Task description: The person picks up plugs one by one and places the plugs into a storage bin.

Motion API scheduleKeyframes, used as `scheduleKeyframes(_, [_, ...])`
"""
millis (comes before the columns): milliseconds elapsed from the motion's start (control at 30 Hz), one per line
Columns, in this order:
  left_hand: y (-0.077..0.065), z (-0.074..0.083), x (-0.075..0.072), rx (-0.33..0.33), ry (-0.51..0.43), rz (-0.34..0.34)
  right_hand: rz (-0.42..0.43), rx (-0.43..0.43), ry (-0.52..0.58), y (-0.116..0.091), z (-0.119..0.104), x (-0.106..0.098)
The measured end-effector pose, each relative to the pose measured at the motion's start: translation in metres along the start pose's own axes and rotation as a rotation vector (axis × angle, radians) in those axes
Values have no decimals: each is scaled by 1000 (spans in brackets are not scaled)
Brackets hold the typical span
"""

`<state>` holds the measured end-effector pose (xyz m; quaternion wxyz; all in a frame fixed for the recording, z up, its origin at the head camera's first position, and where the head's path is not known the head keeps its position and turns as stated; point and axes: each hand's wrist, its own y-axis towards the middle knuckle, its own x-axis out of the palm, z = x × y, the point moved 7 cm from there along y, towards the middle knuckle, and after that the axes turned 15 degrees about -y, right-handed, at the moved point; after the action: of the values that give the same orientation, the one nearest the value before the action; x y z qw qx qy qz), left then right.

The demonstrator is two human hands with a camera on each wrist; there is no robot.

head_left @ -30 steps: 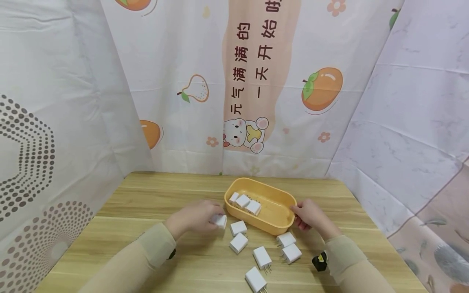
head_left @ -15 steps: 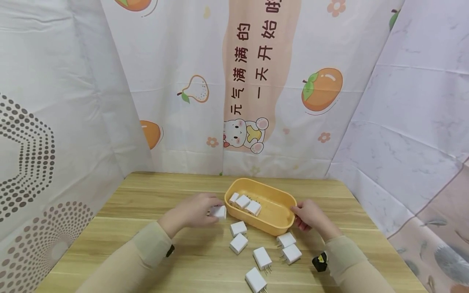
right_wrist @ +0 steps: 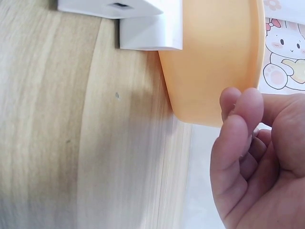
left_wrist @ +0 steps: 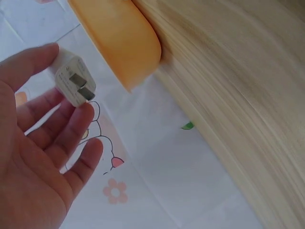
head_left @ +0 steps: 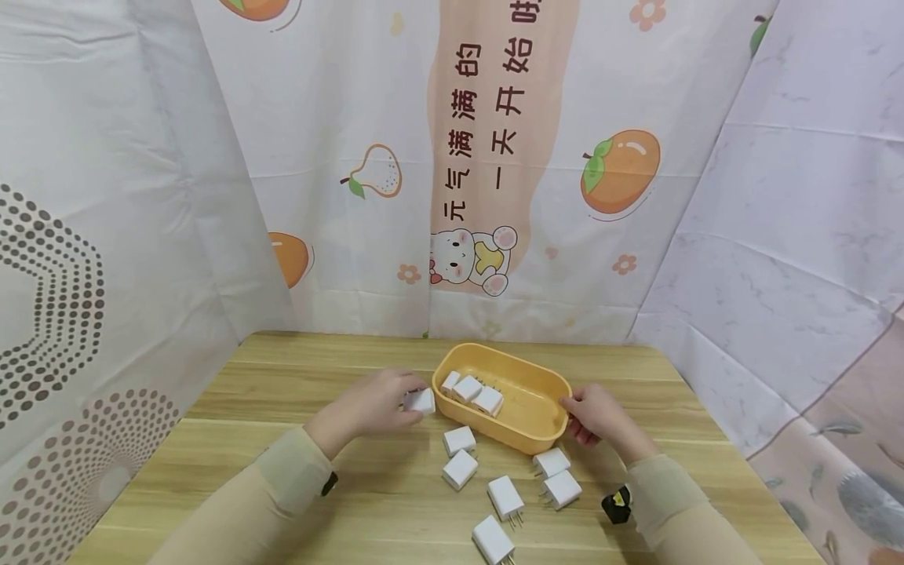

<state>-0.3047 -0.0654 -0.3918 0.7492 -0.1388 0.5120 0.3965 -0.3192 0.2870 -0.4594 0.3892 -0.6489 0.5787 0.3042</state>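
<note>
Between the thumb and fingers of my left hand is a white charger plug, held just left of the basket. The left wrist view shows this plug with its two flat metal prongs facing the camera. The orange oval basket stands toward the back of the table, with several white plugs lying in its left end. My right hand pinches the basket's right end at the rim. In the right wrist view, the thumb and index fingertips meet at the basket wall, other fingers curled beneath.
Several more white plugs lie on the wooden table in front of the basket: one plug close to its front wall, another plug near the front edge. A printed curtain hangs behind the table.
My left hand has moved slightly up and back with its plug, now beside the basket's left end. The right hand and basket stay in place.
</note>
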Motion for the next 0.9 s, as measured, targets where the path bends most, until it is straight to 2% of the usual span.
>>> scheduleKeyframes(300, [8, 0, -5, -59, -81, 127, -4, -3, 9, 0, 1, 1])
scheduleKeyframes(433, [13, -3, -6, -105, -126, 175, -11, -5, 18, 1, 1, 2])
scheduleKeyframes(633, [23, -3, -7, -174, -144, 217, -9, 19, 22, 3, 4, 2])
scheduleKeyframes(900, [38, -2, -3, -195, -125, 229, -4, 15, 11, 4, 5, 2])
